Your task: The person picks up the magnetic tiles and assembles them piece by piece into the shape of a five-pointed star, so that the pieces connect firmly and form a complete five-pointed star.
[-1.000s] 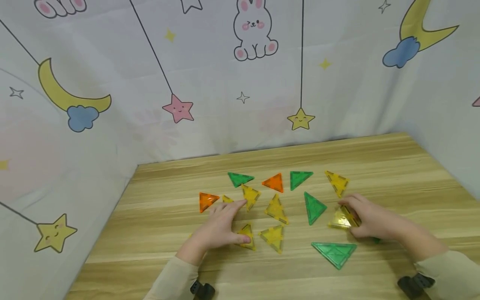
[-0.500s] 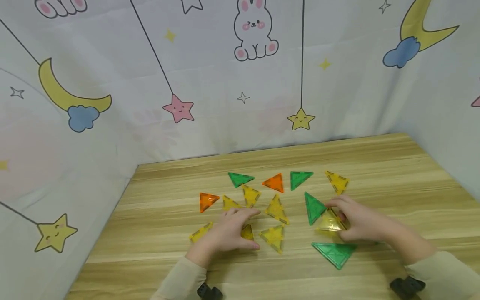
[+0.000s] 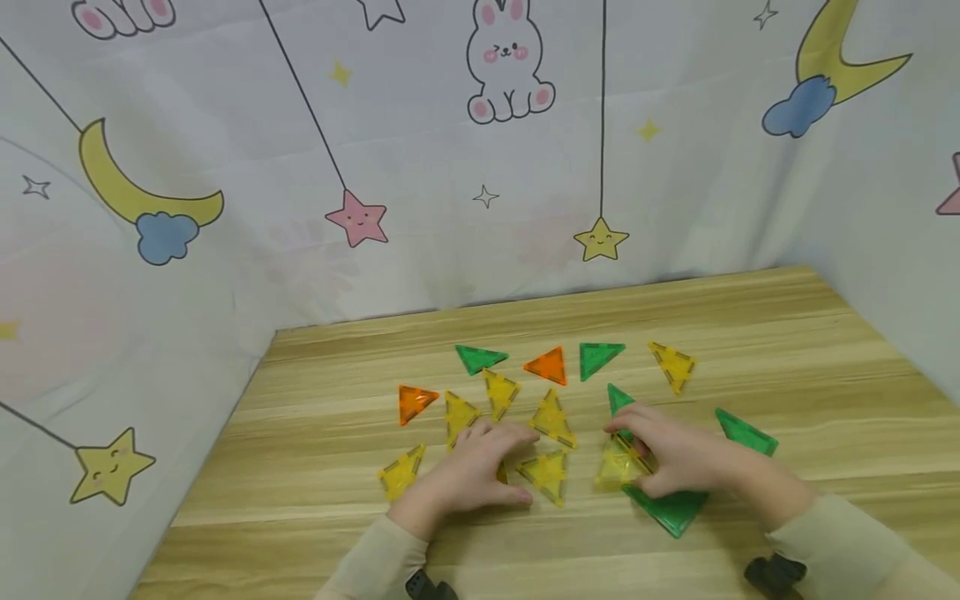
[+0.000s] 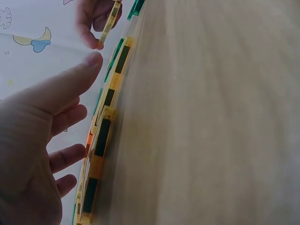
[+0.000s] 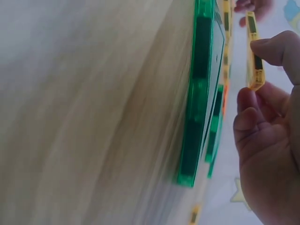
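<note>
My right hand [image 3: 682, 450] pinches a yellow triangular magnetic tile [image 3: 615, 465] by its edges, raised off the table; the right wrist view shows the thumb and fingers on that tile [image 5: 254, 58]. Beneath this hand lie a large green triangle tile [image 3: 675, 514] and a smaller green triangle [image 3: 618, 398], both partly covered. My left hand [image 3: 476, 468] hovers low over the yellow tiles, its fingers relaxed and apart, gripping nothing in the left wrist view. One yellow tile [image 3: 502, 473] is mostly hidden under it, and another yellow triangle [image 3: 547, 477] lies just right of its thumb.
Farther back on the wooden table [image 3: 360, 350] lie orange tiles [image 3: 414, 403], green tiles [image 3: 600, 358] and several yellow triangles [image 3: 553, 418]. A green tile [image 3: 745, 433] lies beyond the right forearm. A printed curtain [image 3: 420, 275] hangs behind the table.
My right hand has carried the yellow tile leftward, toward the middle, uncovering a green tile on the right. The left hand has shifted slightly right, away from the leftmost yellow tile.
</note>
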A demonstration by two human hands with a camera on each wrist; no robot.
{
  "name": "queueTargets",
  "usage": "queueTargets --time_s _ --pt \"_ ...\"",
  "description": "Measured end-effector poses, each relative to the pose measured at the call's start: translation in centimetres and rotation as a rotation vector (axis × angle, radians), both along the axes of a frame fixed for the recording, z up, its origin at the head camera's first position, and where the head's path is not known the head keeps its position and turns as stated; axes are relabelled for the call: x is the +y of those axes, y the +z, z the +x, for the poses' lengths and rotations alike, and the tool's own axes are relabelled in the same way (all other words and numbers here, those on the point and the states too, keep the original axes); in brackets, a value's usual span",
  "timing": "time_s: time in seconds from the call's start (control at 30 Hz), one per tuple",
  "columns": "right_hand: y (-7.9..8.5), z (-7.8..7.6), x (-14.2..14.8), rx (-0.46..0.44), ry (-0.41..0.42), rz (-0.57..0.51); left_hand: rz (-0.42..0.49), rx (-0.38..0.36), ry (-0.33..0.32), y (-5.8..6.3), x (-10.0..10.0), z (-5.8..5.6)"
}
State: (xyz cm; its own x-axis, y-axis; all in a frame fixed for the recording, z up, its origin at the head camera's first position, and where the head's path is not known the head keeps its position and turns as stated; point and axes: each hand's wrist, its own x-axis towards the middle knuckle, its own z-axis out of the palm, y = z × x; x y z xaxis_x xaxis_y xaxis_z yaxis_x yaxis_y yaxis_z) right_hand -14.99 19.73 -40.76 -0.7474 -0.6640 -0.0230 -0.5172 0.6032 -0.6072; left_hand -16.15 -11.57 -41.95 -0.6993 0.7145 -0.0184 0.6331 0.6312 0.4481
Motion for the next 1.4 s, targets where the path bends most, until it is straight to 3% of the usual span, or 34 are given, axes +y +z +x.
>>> queueTargets --time_s 0.37,1.0,1.4 --pt "-0.3 -0.1 -1.8 -0.043 0.061 0.009 -0.048 0.055 0.000 -0.3 0.5 0.2" --pt "-0.5 0.0 -3.9 0.024 0.147 0.055 -0.083 0.079 0.022 -0.8 1.0 0.7" --pt "-0.6 0.2 -4.5 -0.041 0.150 0.035 -0.071 0.081 0.010 -0.6 0.9 1.2"
